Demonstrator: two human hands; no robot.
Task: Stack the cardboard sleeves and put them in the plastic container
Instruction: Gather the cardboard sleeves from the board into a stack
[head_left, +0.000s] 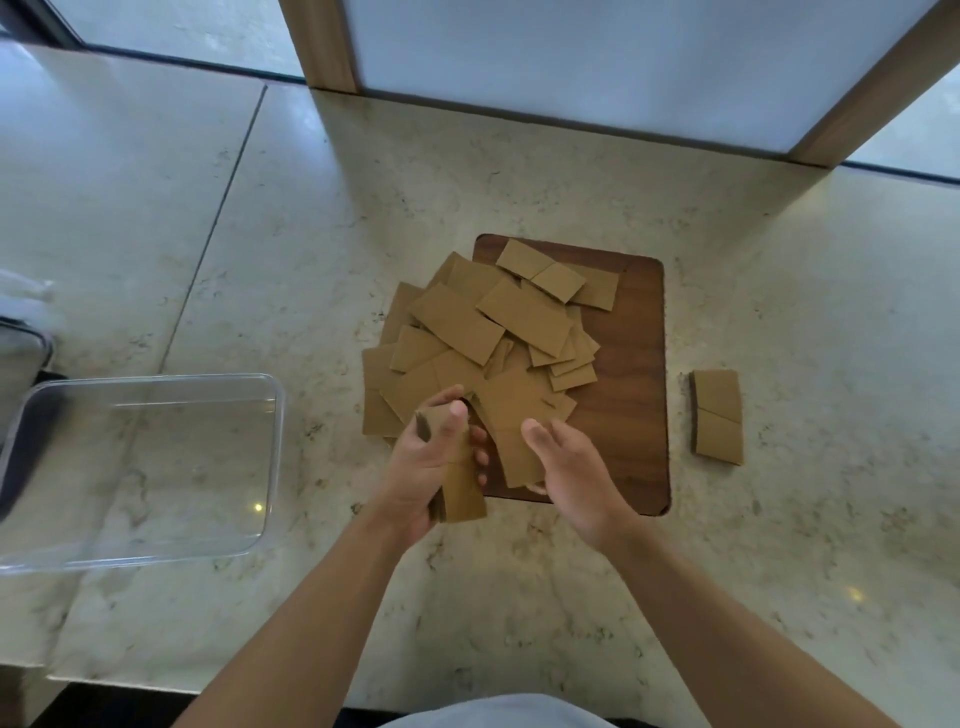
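While the left hand (434, 462) clutched a small stack of sleeves (457, 483), the right hand (569, 467) hovered open-palmed above the loose pile (483, 343) on the wooden board (631, 364) (plastic container (156, 467) empty, well left; another stack (717, 415) right).

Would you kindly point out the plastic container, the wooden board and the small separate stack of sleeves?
plastic container (278, 457): head view, right wall.
wooden board (628, 364): head view, bare right part.
separate stack (718, 415): head view, top sleeve's middle.

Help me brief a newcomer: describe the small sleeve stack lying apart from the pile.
Find the wooden board on the counter. Right of it, off the board, lies the stack. Unlike the loose pile, it is squared up and touches nothing else.
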